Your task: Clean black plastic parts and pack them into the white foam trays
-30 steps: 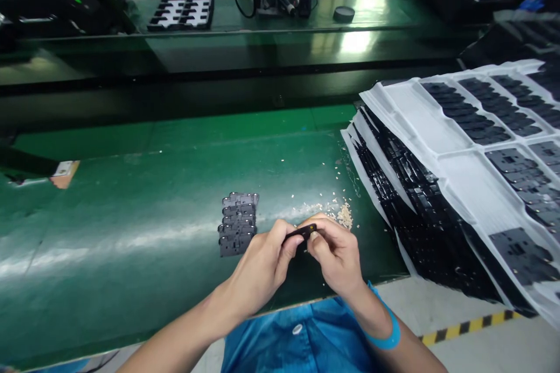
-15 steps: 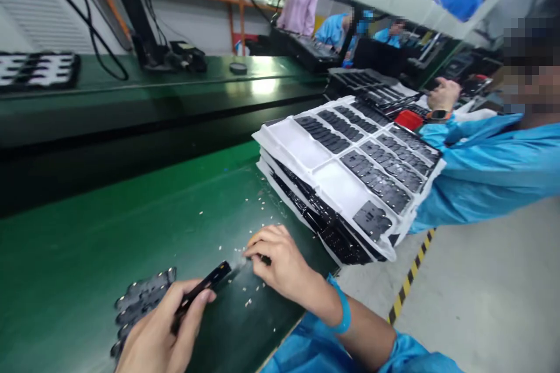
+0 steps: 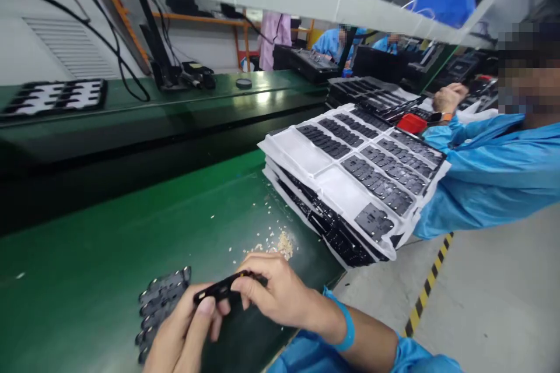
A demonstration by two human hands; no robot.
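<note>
A slim black plastic part (image 3: 221, 289) is held up over the green bench, tilted slightly upward to the right. My left hand (image 3: 181, 332) pinches its left end between thumb and fingers. At the other end, my right hand (image 3: 286, 291) closes around the part, its thumb pressed against the near side. Whether a small piece also sits under those right fingers is hidden. Several similar dark parts (image 3: 161, 306) lie in an overlapping row beside my left hand. Just beyond my right hand is a heap of tiny beige pieces (image 3: 284, 245), with more scattered around it.
A stack of white trays (image 3: 312, 151) filled with dark parts stands at the bench's right edge. Behind it are more trays (image 3: 371, 93) and a red container (image 3: 411, 123). A co-worker's blue sleeve (image 3: 494, 175) is close on the right. A raised green ledge (image 3: 227, 90) runs along the back.
My right hand has come back from the tiny pieces to the black part and now grips its right end. The heap it covered shows. The part has turned flatter.
</note>
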